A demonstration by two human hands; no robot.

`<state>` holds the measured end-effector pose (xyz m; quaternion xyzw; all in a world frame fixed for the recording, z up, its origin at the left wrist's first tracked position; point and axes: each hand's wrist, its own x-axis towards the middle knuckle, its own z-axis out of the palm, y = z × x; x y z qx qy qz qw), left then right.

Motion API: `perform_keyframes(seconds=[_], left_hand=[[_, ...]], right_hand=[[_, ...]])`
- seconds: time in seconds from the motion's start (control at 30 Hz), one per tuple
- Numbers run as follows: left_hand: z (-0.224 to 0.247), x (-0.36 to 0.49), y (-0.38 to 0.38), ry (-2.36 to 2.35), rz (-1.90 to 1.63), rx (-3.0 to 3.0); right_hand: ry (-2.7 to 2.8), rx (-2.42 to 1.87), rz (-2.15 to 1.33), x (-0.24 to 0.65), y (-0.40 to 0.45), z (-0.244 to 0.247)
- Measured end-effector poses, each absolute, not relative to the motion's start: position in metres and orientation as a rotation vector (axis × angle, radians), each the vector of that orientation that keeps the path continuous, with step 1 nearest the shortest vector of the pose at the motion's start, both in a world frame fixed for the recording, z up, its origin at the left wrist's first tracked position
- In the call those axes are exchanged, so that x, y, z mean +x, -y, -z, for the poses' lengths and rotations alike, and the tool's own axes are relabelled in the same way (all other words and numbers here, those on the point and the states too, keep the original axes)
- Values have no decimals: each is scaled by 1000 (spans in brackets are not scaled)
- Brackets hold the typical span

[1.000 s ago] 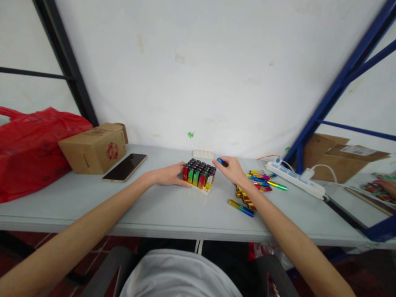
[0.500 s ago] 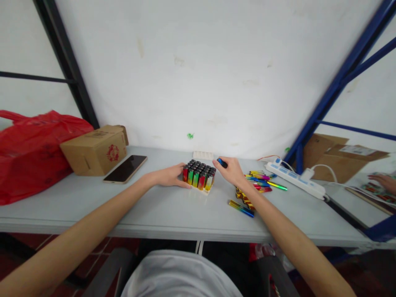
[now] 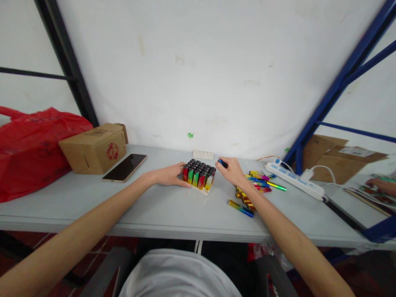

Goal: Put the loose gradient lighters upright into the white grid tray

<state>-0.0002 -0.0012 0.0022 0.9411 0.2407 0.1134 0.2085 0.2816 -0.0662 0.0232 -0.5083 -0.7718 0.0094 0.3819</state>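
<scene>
Upright lighters with metallic red, green and gold bodies and black tops stand in rows in a white tray. My left hand grips the left side of this block, thumb at the front and fingers behind. Just right of the block, my right hand is closed around a dark blue lighter, whose end shows past the fingers. By my right forearm lies a loose heap of shiny coloured lighters. A single gold-and-blue lighter rests nearer the table's front edge.
Against the wall is another white tray. On the left are a phone, a cardboard box and a red plastic bag. A power strip lies right; beyond it, another person's hand shows.
My right hand, with the blue lighter, has barely shifted. My left hand keeps its place on the block. The other person's hand at far right has moved slightly.
</scene>
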Motion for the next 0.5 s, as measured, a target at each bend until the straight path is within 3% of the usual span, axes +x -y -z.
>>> perform_keyframes(seconds=[0.2, 0.5], left_hand=[[-1, -1, 0, -684, -310, 2625], [3, -1, -3, -640, -343, 2628]], right_hand=[[1943, -1247, -23, 279, 72, -28], [2074, -1055, -336, 282, 82, -38]])
